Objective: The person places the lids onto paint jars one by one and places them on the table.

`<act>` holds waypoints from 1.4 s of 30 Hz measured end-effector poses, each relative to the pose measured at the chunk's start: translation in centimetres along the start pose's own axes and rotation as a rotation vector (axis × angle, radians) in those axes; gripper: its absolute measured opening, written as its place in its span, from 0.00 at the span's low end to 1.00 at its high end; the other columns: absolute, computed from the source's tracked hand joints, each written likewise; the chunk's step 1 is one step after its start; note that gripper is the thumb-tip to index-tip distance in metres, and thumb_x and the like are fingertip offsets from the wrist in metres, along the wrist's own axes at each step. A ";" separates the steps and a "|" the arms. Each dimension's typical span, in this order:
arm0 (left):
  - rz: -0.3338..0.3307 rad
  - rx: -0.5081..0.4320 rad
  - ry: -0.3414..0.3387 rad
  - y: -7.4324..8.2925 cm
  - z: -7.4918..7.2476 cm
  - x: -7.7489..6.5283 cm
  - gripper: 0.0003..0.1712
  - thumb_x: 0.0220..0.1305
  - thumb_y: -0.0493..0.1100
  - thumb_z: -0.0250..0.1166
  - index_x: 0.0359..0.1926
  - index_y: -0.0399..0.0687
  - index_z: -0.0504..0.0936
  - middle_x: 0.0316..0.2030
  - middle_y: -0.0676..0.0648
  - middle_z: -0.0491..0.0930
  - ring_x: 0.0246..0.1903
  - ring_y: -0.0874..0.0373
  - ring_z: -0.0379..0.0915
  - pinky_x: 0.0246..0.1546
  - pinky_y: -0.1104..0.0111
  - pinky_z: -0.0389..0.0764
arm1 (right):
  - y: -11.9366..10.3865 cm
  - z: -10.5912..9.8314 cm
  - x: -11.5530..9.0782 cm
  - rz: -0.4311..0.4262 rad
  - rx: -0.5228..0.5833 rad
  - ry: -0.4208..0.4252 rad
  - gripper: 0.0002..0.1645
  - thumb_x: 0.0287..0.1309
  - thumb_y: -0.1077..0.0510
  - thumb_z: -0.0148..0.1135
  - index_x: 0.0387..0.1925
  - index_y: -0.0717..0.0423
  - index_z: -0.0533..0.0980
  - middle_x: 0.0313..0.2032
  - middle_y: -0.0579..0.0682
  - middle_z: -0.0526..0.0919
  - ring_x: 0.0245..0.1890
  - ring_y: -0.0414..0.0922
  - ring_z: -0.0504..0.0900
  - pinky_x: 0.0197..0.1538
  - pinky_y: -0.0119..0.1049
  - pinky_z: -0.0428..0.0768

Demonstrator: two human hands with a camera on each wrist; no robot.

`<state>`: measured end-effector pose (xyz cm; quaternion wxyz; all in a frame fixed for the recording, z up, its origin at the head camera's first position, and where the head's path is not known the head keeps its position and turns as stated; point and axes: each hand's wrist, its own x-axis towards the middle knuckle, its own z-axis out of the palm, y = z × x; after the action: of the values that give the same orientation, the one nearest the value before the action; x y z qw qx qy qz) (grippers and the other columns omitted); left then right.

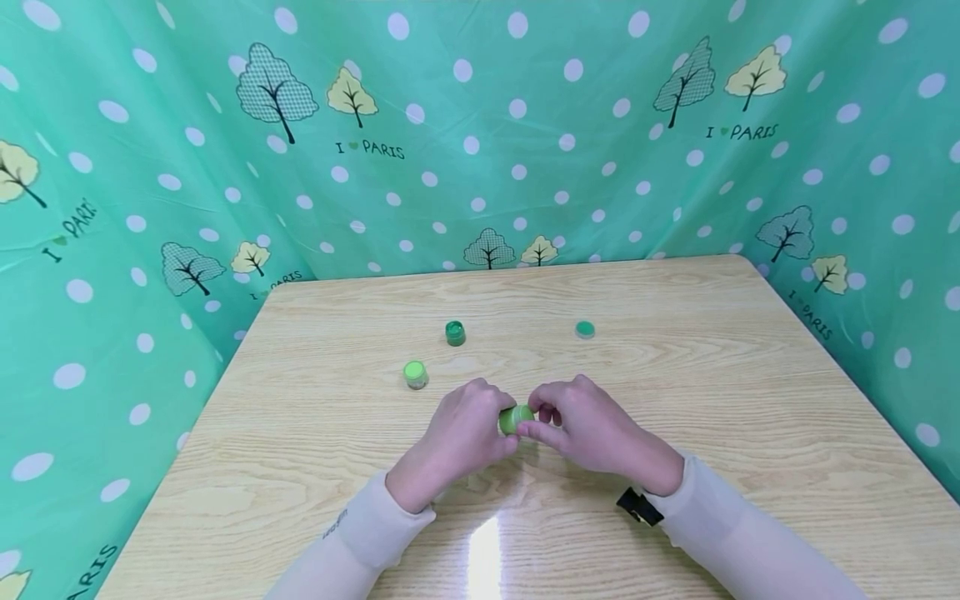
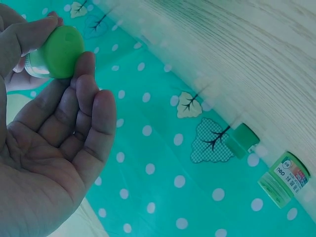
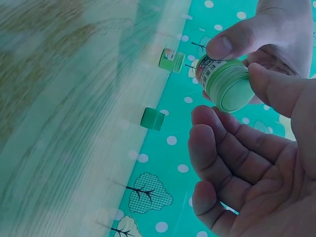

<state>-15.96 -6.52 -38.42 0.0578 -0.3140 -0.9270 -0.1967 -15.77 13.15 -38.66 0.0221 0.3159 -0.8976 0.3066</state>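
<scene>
A small light-green paint jar [image 1: 507, 422] lies tilted on its side between both hands, close over the table. My left hand [image 1: 467, 427] grips its body, thumb on the printed label in the right wrist view. At the other end, my right hand [image 1: 592, 423] pinches the lid [image 3: 238, 95] with thumb and fingertips. The jar's green base [image 2: 65, 52] faces the left wrist camera. Beyond the hands stand a second light-green jar [image 1: 416, 375] with its lid on and an uncapped dark-green jar [image 1: 454, 333].
A loose dark-green lid [image 1: 585, 330] lies on the wooden table [image 1: 337, 333], farther back and to the right. Behind the table and along its sides hangs a teal dotted curtain [image 1: 480, 133]. A black buckle [image 1: 640, 507] hangs at the right cuff.
</scene>
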 end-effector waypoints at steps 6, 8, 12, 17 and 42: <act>-0.002 0.008 0.006 -0.1 0.0 -0.1 0.15 0.42 0.42 0.72 0.15 0.57 0.71 0.15 0.58 0.67 0.21 0.62 0.62 0.19 0.75 0.65 | -0.1 0.1 0.1 0.004 -0.013 0.005 0.11 0.56 0.45 0.65 0.28 0.46 0.78 0.19 0.34 0.73 0.13 0.30 0.66 0.18 0.27 0.68; -0.004 0.006 0.006 -0.1 0.0 -0.1 0.15 0.42 0.42 0.72 0.15 0.57 0.71 0.15 0.59 0.67 0.22 0.62 0.62 0.19 0.75 0.65 | -0.1 0.1 0.1 0.007 -0.013 0.003 0.11 0.55 0.45 0.66 0.28 0.46 0.78 0.19 0.34 0.74 0.14 0.31 0.67 0.18 0.27 0.69; -0.013 -0.005 -0.004 -0.2 0.0 -0.1 0.15 0.42 0.42 0.71 0.15 0.58 0.71 0.15 0.59 0.67 0.22 0.62 0.63 0.19 0.75 0.66 | -0.2 0.0 0.2 0.000 -0.019 0.009 0.12 0.54 0.45 0.67 0.30 0.47 0.80 0.21 0.35 0.75 0.16 0.31 0.69 0.21 0.27 0.71; -0.017 -0.013 -0.007 -0.3 -0.1 -0.1 0.16 0.43 0.43 0.72 0.15 0.58 0.71 0.16 0.59 0.68 0.23 0.62 0.64 0.20 0.74 0.67 | -0.1 -0.2 0.1 -0.008 -0.015 0.028 0.16 0.53 0.41 0.67 0.32 0.49 0.82 0.22 0.36 0.76 0.16 0.32 0.67 0.20 0.27 0.69; -0.089 0.029 0.047 -0.7 0.1 0.4 0.15 0.39 0.43 0.72 0.34 0.50 0.87 0.30 0.54 0.76 0.31 0.61 0.65 0.26 0.73 0.71 | 0.3 -1.5 0.1 0.026 -0.070 0.070 0.24 0.59 0.36 0.58 0.41 0.50 0.82 0.28 0.36 0.78 0.27 0.33 0.73 0.30 0.29 0.74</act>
<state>-16.70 -6.79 -38.68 0.0751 -0.2669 -0.9412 -0.1931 -16.28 14.15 -37.60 0.0606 0.2923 -0.9104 0.2863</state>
